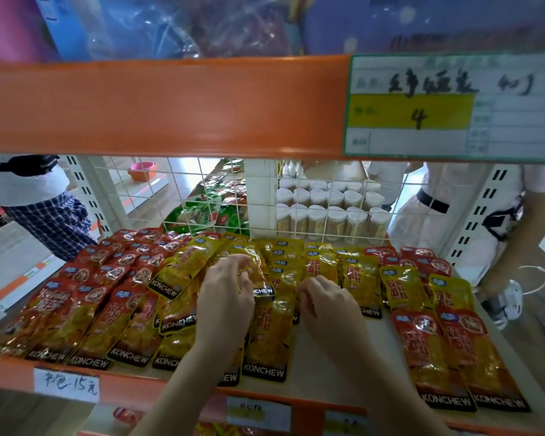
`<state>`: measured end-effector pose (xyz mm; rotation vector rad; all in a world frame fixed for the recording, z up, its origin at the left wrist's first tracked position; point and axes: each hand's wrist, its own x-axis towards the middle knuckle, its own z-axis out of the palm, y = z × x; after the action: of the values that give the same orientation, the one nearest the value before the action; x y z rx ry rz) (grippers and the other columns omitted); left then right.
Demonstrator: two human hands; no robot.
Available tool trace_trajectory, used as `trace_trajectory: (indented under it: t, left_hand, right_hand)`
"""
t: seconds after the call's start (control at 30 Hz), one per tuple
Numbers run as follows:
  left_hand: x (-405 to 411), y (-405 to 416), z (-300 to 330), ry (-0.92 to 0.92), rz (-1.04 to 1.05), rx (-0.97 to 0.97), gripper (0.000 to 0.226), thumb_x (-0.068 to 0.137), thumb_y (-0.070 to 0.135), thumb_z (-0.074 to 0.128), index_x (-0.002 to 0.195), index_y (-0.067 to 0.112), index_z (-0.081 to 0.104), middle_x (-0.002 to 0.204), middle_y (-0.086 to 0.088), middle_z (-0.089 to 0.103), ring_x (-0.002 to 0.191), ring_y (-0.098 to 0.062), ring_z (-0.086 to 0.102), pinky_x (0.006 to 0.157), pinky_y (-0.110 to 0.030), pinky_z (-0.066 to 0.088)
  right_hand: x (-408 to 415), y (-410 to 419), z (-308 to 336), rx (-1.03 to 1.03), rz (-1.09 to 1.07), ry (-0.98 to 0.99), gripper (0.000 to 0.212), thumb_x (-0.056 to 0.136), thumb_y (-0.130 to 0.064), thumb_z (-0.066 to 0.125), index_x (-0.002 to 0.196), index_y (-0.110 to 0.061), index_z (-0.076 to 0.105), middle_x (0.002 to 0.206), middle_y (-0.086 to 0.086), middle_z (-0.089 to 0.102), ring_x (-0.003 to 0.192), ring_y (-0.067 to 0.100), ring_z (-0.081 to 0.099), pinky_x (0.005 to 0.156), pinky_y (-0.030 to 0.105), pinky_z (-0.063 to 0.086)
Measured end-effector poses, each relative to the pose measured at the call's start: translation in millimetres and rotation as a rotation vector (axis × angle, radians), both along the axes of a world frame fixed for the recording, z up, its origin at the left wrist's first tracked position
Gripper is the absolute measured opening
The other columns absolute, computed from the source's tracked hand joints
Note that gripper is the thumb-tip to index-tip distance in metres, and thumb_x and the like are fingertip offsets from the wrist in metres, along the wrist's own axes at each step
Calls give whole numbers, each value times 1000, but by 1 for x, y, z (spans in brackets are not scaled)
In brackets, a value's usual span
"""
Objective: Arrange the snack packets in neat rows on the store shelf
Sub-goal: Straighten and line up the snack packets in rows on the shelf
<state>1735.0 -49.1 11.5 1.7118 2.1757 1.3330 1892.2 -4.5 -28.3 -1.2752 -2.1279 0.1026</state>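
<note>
Red packets (85, 297) lie in rows; left hand (225, 297) pinches a skewed yellow packet (258, 278), right hand (324, 305) curled, grip unclear; middle unsorted.

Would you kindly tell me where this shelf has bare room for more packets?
One bare patch of the pale shelf board: front, under the right hand, between the yellow foil packets and the red foil packets on the right. Left side and back are crowded.

2 hands (225, 297), 3 price tags (453, 107), approx 20 white-lid jars (324, 215); red pkts (85, 309), yellow pkts (271, 335) too overlapped to count.
</note>
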Motion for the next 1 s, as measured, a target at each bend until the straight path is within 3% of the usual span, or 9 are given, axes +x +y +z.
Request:
trace_trajectory:
  t: [0.23,0.37,0.47,0.57,0.7,0.8,1.0]
  left_hand:
    - [51,16,-9,39,-207,-37,22,89,10,51,106,18,63,103,5,64,97,-12,57,83,-27,48]
    - [72,26,-8,56,-284,-90,23,92,15,48,111,20,60,107,6,61,98,-11,56,81,-22,43]
    - [88,33,-7,60,-360,-73,20,92,17,48,107,19,61,102,2,63,92,-15,59,78,-32,50]
    - [110,38,-6,73,-385,-78,22,91,13,47,108,17,61,104,2,64,94,-14,61,78,-33,52]
    - [142,37,-7,94,-381,-38,23,94,15,43,107,18,61,103,4,65,94,-12,62,76,-30,52]
    - [160,37,-11,125,-411,-49,23,93,15,42,108,18,59,103,3,64,96,-14,60,77,-30,50]
    - [173,32,-26,136,-576,-87,31,92,18,38,114,18,60,109,1,65,99,-18,61,80,-33,50]
  right_hand:
    - [6,1,7,-33,-64,24,15,89,-22,49,89,-15,63,83,-1,62,73,20,61,63,35,49]
    - [23,3,19,-142,-156,120,20,96,-24,46,100,-14,62,97,1,61,86,17,58,76,34,51]
    - [44,1,32,-101,-217,178,18,94,-19,47,102,-14,62,99,0,60,88,13,56,77,28,49]
    - [74,0,38,-31,-347,140,18,90,-16,54,106,-14,62,102,0,61,92,14,57,80,25,47]
    - [113,1,31,-87,-613,48,27,90,-26,56,114,-14,53,114,7,55,105,23,55,89,37,49]
    - [130,-1,24,-257,-757,13,45,92,-37,52,128,-11,41,131,12,45,123,30,43,100,43,40]
    - [135,-6,13,-406,-821,17,64,91,-48,48,139,-11,27,143,15,36,133,33,33,108,45,28]
